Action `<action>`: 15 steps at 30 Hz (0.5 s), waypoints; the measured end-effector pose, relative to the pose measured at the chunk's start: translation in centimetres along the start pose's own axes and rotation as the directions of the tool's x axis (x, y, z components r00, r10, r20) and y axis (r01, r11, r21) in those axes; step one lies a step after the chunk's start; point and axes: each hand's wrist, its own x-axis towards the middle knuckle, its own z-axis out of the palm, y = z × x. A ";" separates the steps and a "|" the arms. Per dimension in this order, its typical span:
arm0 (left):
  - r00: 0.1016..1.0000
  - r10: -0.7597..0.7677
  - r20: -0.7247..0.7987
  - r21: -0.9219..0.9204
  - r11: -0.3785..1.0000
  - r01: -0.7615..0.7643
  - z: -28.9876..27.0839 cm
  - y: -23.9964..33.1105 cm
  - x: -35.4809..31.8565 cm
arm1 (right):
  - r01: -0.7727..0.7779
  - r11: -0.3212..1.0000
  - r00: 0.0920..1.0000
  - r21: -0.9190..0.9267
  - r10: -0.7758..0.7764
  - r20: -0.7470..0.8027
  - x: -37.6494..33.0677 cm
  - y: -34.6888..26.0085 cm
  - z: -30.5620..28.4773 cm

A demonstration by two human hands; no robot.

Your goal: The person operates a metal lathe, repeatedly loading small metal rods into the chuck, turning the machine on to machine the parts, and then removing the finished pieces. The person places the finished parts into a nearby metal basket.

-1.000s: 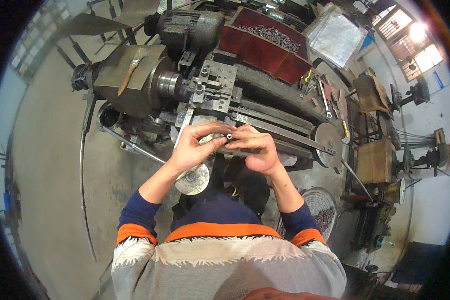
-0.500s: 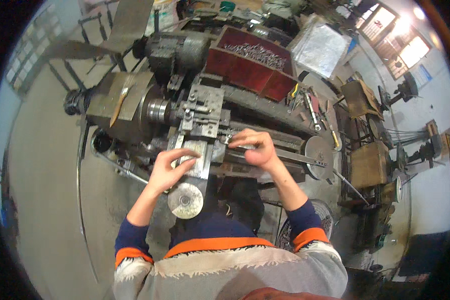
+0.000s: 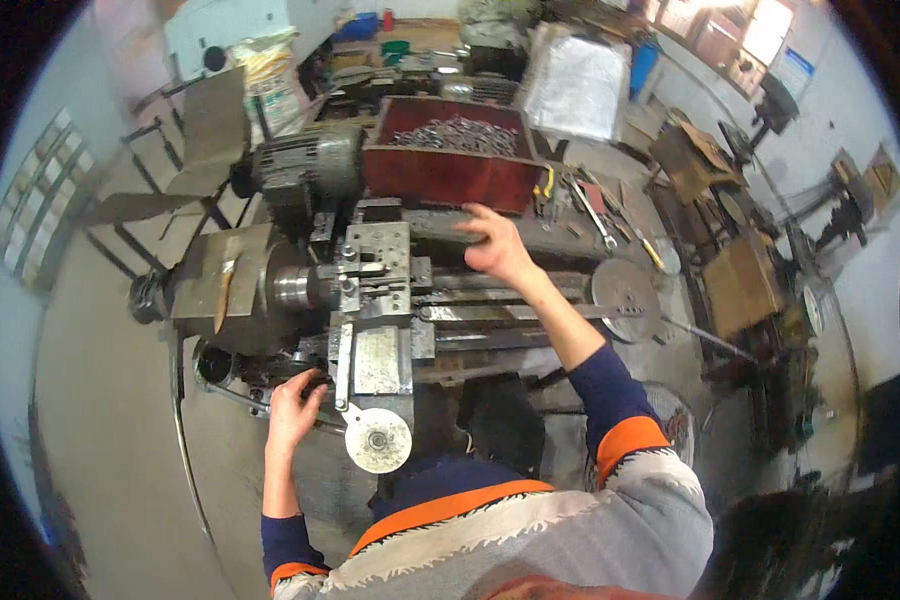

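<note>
A lathe-like metal machine stands before me, with a grey headstock, a round chuck and a tool block on a cross slide. My left hand is left of the slide, beside the machine's dark lower parts, its thumb and fingers apart and nothing visible between them. A pale round handwheel sits at the slide's near end, with a flat bar running up from it. Over the machine bed, my right hand hangs open, fingers apart, nearest the red box.
The red box holds many small metal parts. Right of it lie wrenches and other hand tools. A wooden-handled tool rests on the headstock. A motor stands behind, a round disc at the bed's right end, other machines farther right.
My left hand has moved from over the slide to its left side. My right hand has left the tool block's side and reached farther up toward the red box. The view has shifted.
</note>
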 end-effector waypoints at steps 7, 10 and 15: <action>0.980 -0.153 0.127 0.175 0.976 0.130 1.8 -5.5 1.1 | -0.428 0.889 0.901 -0.165 0.406 -0.153 -18.6 2.9 -11.0; 0.969 -0.187 0.164 0.047 0.982 0.182 1.4 -7.6 -0.3 | -0.699 0.669 0.714 -0.253 0.632 -0.302 -26.5 3.1 -18.2; 0.973 -0.106 0.204 0.166 0.983 0.072 2.5 -6.6 1.9 | -0.883 0.166 0.375 -0.440 0.813 -0.446 -41.7 3.0 -23.8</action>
